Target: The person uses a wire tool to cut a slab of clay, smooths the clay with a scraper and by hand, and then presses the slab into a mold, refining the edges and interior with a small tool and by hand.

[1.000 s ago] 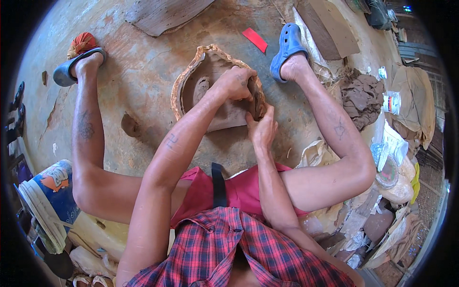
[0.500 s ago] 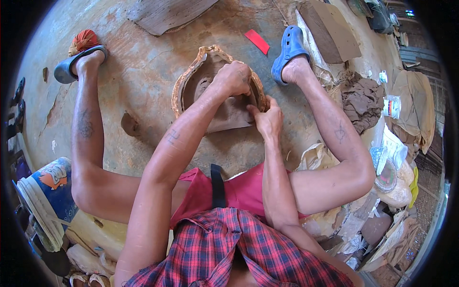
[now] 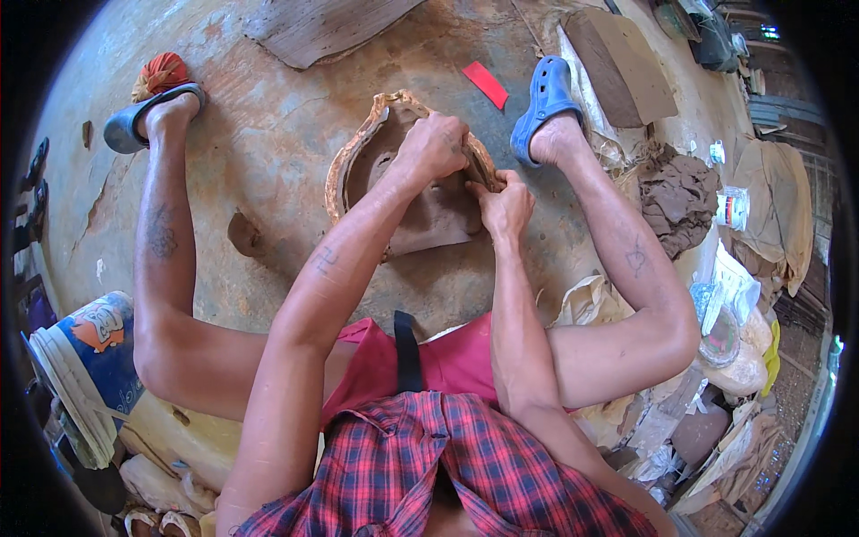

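A rounded mould (image 3: 335, 179) with a rough orange-brown rim lies on the floor between my feet. Grey-brown clay (image 3: 434, 224) lines its inside, with a straight edge on the side nearest me. My left hand (image 3: 436, 146) is closed in a fist at the upper right of the lining; its fingertips and anything in them are hidden. At the right rim, my right hand (image 3: 506, 208) grips the mould's edge, thumb on the clay and fingers around the outer side.
A clay slab (image 3: 322, 31) lies at the far side, a red strip (image 3: 486, 85) nearer. Right of my blue clog (image 3: 546, 107) are another slab (image 3: 617, 67) and a clay heap (image 3: 678, 197). A small clay lump (image 3: 243, 234) lies left; a bucket (image 3: 94, 358) stands lower left.
My right hand has shifted slightly up along the right rim of the mould. The left fist stays at nearly the same spot on the clay. The whole view has shifted slightly.
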